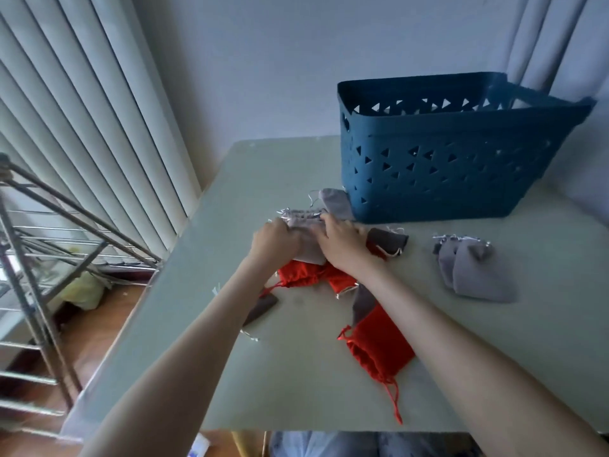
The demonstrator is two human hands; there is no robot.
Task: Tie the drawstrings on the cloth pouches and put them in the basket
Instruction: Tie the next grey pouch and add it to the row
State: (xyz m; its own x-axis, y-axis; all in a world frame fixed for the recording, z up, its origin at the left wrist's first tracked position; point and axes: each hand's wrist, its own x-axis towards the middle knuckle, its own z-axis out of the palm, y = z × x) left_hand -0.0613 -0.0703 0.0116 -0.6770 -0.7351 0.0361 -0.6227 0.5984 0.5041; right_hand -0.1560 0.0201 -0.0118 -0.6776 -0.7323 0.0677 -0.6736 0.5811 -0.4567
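Nearest lies a red cloth drawstring pouch on the pale green table, its cord trailing toward the near edge. Farther in, the left hand and right hand both grip the gathered mouth of a light grey cloth pouch, fingers curled round it. It lies over more red pouches. Just beyond to the right stands a dark blue plastic basket with triangular holes. Two grey pouches lie well apart at right.
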